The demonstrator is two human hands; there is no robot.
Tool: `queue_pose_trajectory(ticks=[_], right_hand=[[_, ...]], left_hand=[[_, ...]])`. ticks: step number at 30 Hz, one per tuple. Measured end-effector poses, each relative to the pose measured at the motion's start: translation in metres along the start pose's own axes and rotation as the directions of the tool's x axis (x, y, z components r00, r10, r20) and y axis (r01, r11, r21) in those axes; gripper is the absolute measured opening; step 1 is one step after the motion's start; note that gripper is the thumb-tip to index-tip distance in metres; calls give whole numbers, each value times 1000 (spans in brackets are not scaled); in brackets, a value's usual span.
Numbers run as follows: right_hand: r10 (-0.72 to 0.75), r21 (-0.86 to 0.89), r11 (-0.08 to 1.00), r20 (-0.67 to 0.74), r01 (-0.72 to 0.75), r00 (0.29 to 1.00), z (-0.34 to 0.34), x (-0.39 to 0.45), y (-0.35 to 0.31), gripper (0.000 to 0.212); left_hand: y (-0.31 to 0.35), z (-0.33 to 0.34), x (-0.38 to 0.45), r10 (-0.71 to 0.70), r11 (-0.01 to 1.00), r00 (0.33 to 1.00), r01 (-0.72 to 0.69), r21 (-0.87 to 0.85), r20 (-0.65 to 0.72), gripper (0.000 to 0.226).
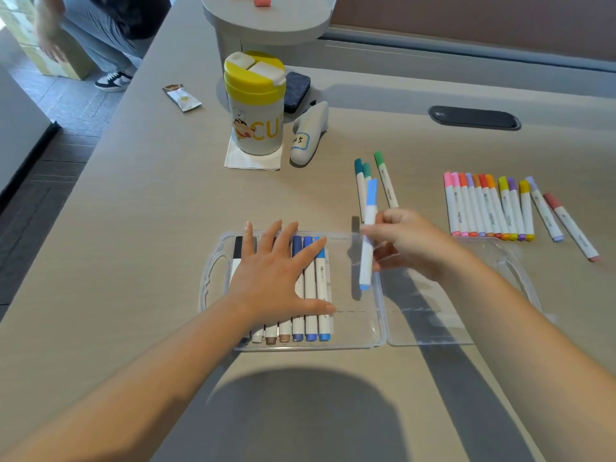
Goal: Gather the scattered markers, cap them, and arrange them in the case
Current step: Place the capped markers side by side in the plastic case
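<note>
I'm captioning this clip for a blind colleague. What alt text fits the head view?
A person's left hand presses flat on markers lined up in a clear plastic case while the right hand holds a light blue marker above the case's free space. More markers lie on the table to the right, beyond a yellow-lidded cup.

Left hand point(276, 278) flat, fingers spread; right hand point(405, 243) seemingly pinching.

The case point(373, 328) lies open on the table point(133, 261), six or perhaps seven markers point(310, 295) in its left half; further markers point(490, 208) lie behind its right half
</note>
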State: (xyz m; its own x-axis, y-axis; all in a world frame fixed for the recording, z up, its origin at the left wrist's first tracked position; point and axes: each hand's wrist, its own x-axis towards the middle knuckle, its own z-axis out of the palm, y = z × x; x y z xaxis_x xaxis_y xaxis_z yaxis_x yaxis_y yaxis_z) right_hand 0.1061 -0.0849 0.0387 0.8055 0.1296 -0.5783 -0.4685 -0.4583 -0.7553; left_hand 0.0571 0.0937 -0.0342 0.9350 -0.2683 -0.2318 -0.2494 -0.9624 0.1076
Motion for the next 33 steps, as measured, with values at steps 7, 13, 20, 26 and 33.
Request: queue_pose_trajectory(ticks=[7, 13, 20, 26, 33], right_hand=[[97, -6, 995, 173, -97, 980, 23, -6, 19, 9], [56, -104, 993, 35, -52, 998, 39, -2, 27, 17], [20, -194, 981, -13, -22, 1000, 34, -3, 26, 17], [-148, -173, 980, -307, 97, 940, 2, 13, 22, 13], [-247, -268, 956, -501, 122, 830, -5, 51, 14, 30]], left_hand=[[-2, -4, -1, -25, 980, 996, 9, -197, -82, 106], [-6, -9, -5, -15, 959, 996, -12, -282, -91, 102], [-2, -12, -5, 4, 976, 999, -12, -217, -38, 109], [10, -11, 5, 19, 998, 998, -15, -68, 56, 107], [13, -9, 6, 19, 1000, 998, -19, -3, 65, 97]])
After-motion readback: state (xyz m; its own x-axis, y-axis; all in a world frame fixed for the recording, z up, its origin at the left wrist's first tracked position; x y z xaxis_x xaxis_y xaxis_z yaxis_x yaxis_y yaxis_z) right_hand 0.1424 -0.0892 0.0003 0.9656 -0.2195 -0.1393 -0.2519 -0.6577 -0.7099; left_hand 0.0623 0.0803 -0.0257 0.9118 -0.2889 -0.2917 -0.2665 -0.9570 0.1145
